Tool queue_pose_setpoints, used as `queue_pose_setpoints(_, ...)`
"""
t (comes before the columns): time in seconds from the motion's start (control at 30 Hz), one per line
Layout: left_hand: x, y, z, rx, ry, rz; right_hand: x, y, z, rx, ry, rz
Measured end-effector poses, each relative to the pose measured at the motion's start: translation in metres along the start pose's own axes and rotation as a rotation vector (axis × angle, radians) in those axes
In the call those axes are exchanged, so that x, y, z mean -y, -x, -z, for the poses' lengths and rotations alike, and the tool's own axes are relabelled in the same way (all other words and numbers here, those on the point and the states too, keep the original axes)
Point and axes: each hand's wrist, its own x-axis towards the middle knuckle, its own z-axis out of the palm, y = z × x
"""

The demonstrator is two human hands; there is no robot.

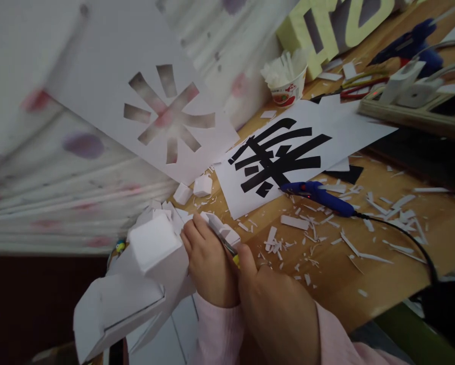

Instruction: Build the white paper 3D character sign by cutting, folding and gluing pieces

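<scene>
A large white three-dimensional shape built of folded board (155,248) leans at the lower left, beside the table edge. My left hand (212,268) is closed on a white piece at its upper right end, fingers curled over it. Close against it, my right hand (280,309) grips a cutting tool (230,247) with a grey metal blade and a bit of yellow handle showing. The blade lies along the white piece; whether it is a knife or scissors I cannot tell. Two small white blocks (202,186) sit just beyond my left hand.
A blue glue gun (326,197) with a black cable lies on paper bearing black strokes (276,159). White scraps (294,222) litter the wooden table. Farther back are a cup of clear sticks (288,94), pale yellow letters (322,38), a power strip (421,109) and hanging cut-out paper (109,76).
</scene>
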Motion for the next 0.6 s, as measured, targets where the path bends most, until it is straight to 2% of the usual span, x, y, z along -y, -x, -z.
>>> queue_pose_setpoints(0.17, -0.002, -0.001, -0.007, 0.006, 0.063, 0.106, 0.002, -0.001, -0.007, -0.012, 0.016, -0.006)
queue_pose_setpoints(0.3, -0.004, 0.0, -0.01, 0.017, 0.056, 0.136, 0.002, -0.001, -0.007, -0.006, 0.005, -0.016)
queue_pose_setpoints(0.6, -0.009, -0.004, -0.008, 0.046, 0.092, 0.193, 0.008, -0.016, 0.017, 0.085, 0.006, -0.034)
